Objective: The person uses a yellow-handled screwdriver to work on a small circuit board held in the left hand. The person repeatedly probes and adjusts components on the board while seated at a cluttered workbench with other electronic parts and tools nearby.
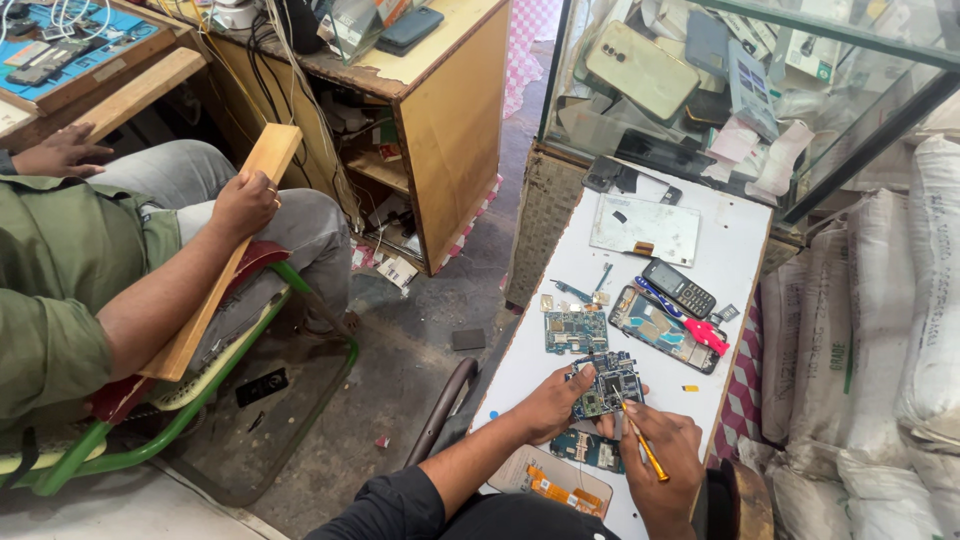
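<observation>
Lower centre of frame, on the white worktop (740, 235): left hand (548, 402) closed around the near-left edge of a small blue-green circuit board (606, 385), fingers curled under, thumb on top, board lifted slightly and tilted toward the camera. Right hand (668, 447) closed in a pen-style pinch on a yellow-handled screwdriver (640, 440). Tool's long axis runs from lower right up to upper left; its tip meets the board at the board's lower right part, exact contact point too small to make out. So the board lies up and left of the right hand's grip, just beyond the tip, and the left hand is the nearer of the two to it, in fact touching it. A second blue board (575, 331) lies flat just above, apart from both hands. An opened phone body (662, 327) and a black keypad phone (679, 288) sit to the upper right. Another person's hand (243, 203) rests on a wooden plank (225, 250), far left.
</observation>
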